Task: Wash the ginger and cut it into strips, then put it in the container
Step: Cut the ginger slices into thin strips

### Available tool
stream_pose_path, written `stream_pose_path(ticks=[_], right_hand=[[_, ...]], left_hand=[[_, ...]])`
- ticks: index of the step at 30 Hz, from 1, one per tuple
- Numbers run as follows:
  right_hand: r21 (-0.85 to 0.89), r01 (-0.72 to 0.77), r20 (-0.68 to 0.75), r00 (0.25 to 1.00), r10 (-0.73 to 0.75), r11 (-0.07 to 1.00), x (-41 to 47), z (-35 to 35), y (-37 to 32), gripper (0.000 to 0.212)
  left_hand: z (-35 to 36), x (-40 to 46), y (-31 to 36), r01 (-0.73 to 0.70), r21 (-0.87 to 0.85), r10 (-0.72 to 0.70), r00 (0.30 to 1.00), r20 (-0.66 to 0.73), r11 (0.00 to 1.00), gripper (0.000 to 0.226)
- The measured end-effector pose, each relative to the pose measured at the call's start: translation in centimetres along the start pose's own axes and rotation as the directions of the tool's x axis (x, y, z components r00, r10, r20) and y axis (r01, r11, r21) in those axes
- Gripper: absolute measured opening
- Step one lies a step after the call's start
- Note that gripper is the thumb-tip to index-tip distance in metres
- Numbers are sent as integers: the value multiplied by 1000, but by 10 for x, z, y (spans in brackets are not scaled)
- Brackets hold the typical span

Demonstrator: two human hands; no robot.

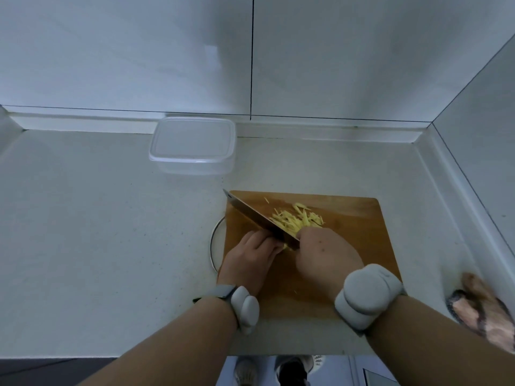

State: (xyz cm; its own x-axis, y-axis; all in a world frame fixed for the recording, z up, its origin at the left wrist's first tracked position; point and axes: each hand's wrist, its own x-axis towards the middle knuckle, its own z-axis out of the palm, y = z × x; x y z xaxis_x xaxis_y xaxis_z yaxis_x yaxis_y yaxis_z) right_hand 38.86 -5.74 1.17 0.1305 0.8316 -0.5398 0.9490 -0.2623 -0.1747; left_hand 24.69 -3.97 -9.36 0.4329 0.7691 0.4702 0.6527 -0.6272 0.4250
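From the head camera, the cutting board (pixel 348 218) lay on the counter (pixel 97 232) at the centre of the view, and on it the ginger strips (pixel 295 220) were heaped just off the knife (pixel 259 220), on its 2 o'clock side. The right hand (pixel 324 253) was curled round the knife's handle, which the fingers hid; the blade ran from that fist toward 10 o'clock, its tip reaching the board's far-left corner. The left hand (pixel 252 253) sat on the blade's other flank, fingers curled down and pressed on a small yellow remnant of ginger at the blade's heel; how much was left under those fingertips could not be told. So the uncut piece lay at 9 o'clock from the knife hand, touching the blade, with the left hand nearest it, and the finished strips at 12 o'clock from the right fist, their long axes mostly running across the blade line. The container (pixel 192 146) stood well apart at 11 o'clock from the board, against the back wall; it appeared to carry a lid, which, if so, would have to come off before filling. A thin metal ring (pixel 213 243) curved out from under the board's left edge, and a brownish object (pixel 485 310) lay at 4 o'clock near the counter's edge, clear of the path.
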Motion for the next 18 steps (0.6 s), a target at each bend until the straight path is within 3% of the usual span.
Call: stream_pose_path(ticks=[4,18], right_hand=[[31,36,-63,997,-34,999,5,10,-5,20],[57,40,-33,999,-38,998,10,10,-1,16]], left_hand=[[0,0,1,-6,1,6,1000,-15,1000,25],[0,0,0,-20,-5,20,1000,3,1000,20]])
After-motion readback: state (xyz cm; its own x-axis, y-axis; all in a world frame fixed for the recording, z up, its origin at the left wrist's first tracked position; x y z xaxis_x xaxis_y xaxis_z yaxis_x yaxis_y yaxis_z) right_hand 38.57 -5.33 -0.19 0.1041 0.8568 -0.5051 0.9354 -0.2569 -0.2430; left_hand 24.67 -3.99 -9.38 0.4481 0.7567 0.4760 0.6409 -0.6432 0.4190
